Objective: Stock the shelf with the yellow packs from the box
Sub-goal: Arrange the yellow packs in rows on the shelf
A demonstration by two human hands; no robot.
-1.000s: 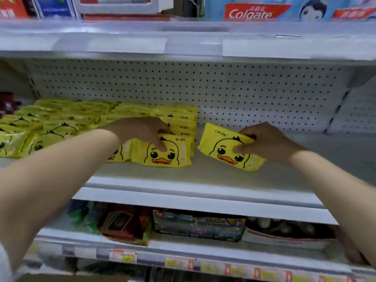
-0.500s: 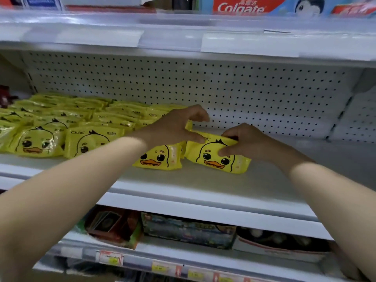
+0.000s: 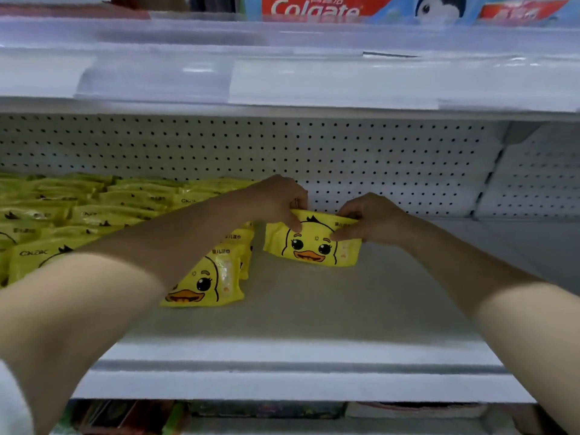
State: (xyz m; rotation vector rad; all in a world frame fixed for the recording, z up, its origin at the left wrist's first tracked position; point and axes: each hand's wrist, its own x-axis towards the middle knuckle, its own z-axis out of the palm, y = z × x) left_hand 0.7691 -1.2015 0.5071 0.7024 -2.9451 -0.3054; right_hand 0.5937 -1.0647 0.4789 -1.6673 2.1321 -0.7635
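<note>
Item: one yellow pack [image 3: 314, 246], duck face to the camera, held at the middle of the shelf [image 3: 314, 318], close to the pegboard back wall [image 3: 392, 158]. The pack's long axis ran left to right, parallel with the shelf's front edge; it sat upright or slightly tilted, and its lower edge appeared to meet the shelf, though contact could not be confirmed. Left hand [image 3: 276, 199]: fingers curled over the pack's upper left edge, thumb pressed on its face. Right hand [image 3: 370, 219]: gripping the upper right corner, thumb in front. Both hands were on the pack from above, so neither was nearer. Stocked packs [image 3: 94, 208]: flat in rows filling the left half of the shelf, the front pack [image 3: 207, 281] nearest the edge; the held pack stood just right of these rows, with a narrow gap between (the bare run of shelf lay to the right, on the right hand's side, and probably the next slot too). Hidden: the fingers behind the pack, the rows under the left forearm [image 3: 157, 243], and the box, which was out of view. Toothpaste boxes [image 3: 314, 7] above were cut off; goods on the lower shelf [image 3: 251, 409] were too dark to identify.
</note>
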